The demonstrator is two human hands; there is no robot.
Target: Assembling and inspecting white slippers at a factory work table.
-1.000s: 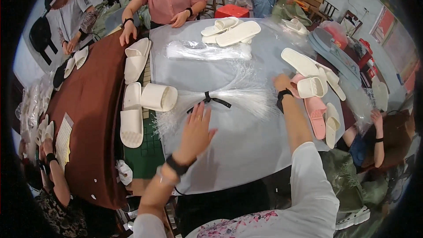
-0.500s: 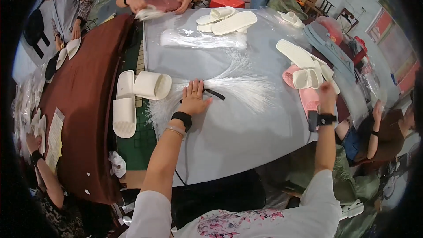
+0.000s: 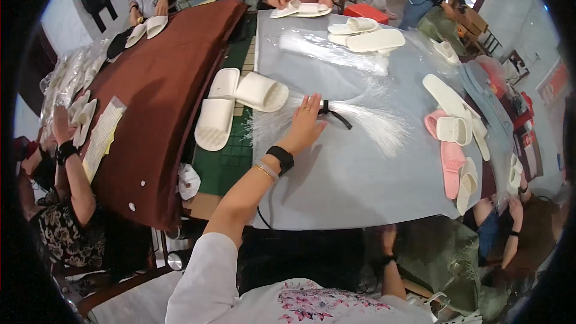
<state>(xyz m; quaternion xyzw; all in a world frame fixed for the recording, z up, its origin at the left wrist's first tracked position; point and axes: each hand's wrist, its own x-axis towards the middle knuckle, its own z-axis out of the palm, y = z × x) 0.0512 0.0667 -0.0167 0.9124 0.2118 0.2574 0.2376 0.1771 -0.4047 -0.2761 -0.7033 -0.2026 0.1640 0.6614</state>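
My left hand (image 3: 306, 123) lies palm down with its fingers stretched out, at the left end of a bundle of thin white plastic strands (image 3: 375, 126). A black tie (image 3: 339, 117) binds the bundle at its middle, just right of my fingers. Left of that hand rest white slippers (image 3: 214, 123), one lying partly across another. My right hand (image 3: 389, 239) is low, at the near table edge, in front of the dark space below; its fingers are small and blurred, so what they hold, if anything, cannot be made out.
On the grey table (image 3: 360, 198), pink slippers (image 3: 451, 165) and white slippers (image 3: 447, 93) lie at the right. More white slippers (image 3: 377, 40) and a clear plastic pack (image 3: 330, 51) are farther back. A brown padded board (image 3: 162, 96) stands left. Several people work around the table.
My right hand has moved from the slippers at the right to the near table edge. My left hand stays on the strands. The view has shifted. The person opposite now holds slippers on the table.
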